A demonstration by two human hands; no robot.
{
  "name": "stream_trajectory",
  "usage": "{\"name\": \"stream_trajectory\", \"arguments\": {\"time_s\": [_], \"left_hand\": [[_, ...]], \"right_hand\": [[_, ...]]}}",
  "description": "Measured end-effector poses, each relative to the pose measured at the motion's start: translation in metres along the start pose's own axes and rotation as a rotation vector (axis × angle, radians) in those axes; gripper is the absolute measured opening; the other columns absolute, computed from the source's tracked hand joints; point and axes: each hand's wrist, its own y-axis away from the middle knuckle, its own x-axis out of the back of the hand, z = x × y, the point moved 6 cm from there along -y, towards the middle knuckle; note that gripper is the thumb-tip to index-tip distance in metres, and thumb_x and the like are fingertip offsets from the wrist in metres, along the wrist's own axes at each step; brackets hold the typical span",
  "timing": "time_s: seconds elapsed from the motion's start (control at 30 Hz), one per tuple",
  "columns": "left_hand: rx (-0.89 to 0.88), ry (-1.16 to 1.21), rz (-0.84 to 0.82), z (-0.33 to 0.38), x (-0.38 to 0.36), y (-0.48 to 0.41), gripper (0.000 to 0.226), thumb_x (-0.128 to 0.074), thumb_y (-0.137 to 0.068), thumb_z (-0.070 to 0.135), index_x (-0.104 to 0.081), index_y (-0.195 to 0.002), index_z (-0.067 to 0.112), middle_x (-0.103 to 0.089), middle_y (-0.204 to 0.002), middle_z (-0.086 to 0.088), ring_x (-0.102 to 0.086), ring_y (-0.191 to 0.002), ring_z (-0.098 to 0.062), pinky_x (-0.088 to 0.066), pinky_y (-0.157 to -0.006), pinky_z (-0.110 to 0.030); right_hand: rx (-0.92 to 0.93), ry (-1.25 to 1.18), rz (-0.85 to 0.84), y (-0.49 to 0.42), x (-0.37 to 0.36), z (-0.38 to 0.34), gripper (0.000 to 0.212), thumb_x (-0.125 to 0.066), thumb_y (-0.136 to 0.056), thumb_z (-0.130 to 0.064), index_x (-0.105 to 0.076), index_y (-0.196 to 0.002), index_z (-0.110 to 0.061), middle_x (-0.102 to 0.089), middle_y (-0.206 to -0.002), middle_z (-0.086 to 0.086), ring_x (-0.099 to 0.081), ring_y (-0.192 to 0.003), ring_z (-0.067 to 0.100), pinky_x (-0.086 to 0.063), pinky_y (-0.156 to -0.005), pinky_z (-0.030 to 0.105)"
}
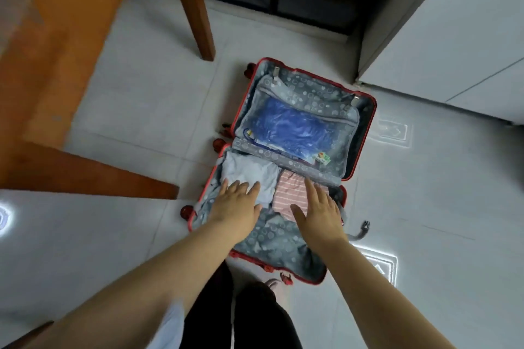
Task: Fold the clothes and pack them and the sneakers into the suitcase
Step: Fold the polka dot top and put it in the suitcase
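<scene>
A red suitcase (365,127) lies open on the floor, with grey dotted lining. In its near half a folded light-blue garment (249,173) lies beside a folded pink-and-white striped garment (289,193). My left hand (235,204) rests flat on the blue garment's near edge, fingers spread. My right hand (317,210) lies flat on the striped garment, fingers apart. The far half's mesh pocket holds a blue plastic bag (295,125). No sneakers are in view.
A wooden table's top (56,45) and legs (190,5) stand to the left and behind the suitcase. A white cabinet (453,37) is at the right. A loose grey strap (361,231) trails from the suitcase's right side onto the tiled floor.
</scene>
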Motion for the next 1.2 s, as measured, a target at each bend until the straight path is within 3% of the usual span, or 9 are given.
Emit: {"name": "stream_trajectory", "arguments": {"time_s": [0.23, 0.43, 0.83, 0.97, 1.2], "left_hand": [[0.025, 0.093, 0.207, -0.005, 0.122, 0.140, 0.054, -0.027, -0.100, 0.037, -0.014, -0.149, 0.018, -0.027, -0.151, -0.006, -0.021, -0.139, -0.024, 0.002, -0.116, -0.040], [0.086, 0.191, 0.432, -0.063, 0.186, 0.221, 0.052, -0.033, -0.098, 0.037, -0.020, -0.146, 0.021, -0.037, -0.143, -0.003, -0.029, -0.134, -0.022, -0.003, -0.115, -0.040], [0.162, 0.148, 0.695, -0.313, 0.271, 0.337, 0.051, -0.032, -0.098, 0.040, -0.023, -0.144, 0.020, -0.038, -0.143, -0.004, -0.028, -0.135, -0.023, -0.009, -0.115, -0.039], [0.199, 0.184, 0.716, -0.377, 0.274, 0.349, 0.048, -0.037, -0.097, 0.038, -0.028, -0.140, 0.021, -0.039, -0.142, -0.002, -0.029, -0.135, -0.022, -0.012, -0.116, -0.040], [0.245, 0.233, 0.661, -0.449, 0.287, 0.327, 0.065, -0.037, -0.097, 0.036, -0.006, -0.148, 0.013, -0.036, -0.145, -0.010, -0.027, -0.137, -0.024, -0.009, -0.115, -0.038]], "right_hand": [[0.197, 0.114, 0.049, 0.102, 0.118, -0.109, 0.065, -0.036, -0.098, -0.042, 0.000, -0.150, -0.026, -0.010, -0.158, 0.004, -0.014, -0.143, 0.026, -0.013, -0.117, 0.040], [0.364, 0.273, 0.115, 0.149, 0.160, -0.217, 0.064, -0.038, -0.097, -0.041, -0.006, -0.150, -0.023, -0.016, -0.156, 0.006, -0.022, -0.141, 0.029, -0.017, -0.115, 0.040], [0.542, 0.247, 0.287, 0.196, 0.157, -0.485, 0.054, -0.044, -0.096, -0.034, -0.023, -0.143, -0.018, -0.035, -0.143, 0.009, -0.036, -0.129, 0.032, -0.026, -0.109, 0.040], [0.548, 0.211, 0.264, 0.198, 0.135, -0.537, 0.061, -0.044, -0.096, -0.034, -0.014, -0.148, -0.024, -0.027, -0.150, 0.007, -0.027, -0.137, 0.031, -0.023, -0.113, 0.044], [0.574, 0.218, 0.225, 0.163, 0.123, -0.598, 0.062, -0.041, -0.097, -0.034, -0.010, -0.150, -0.023, -0.020, -0.154, 0.005, -0.020, -0.140, 0.029, -0.017, -0.113, 0.041]]}}
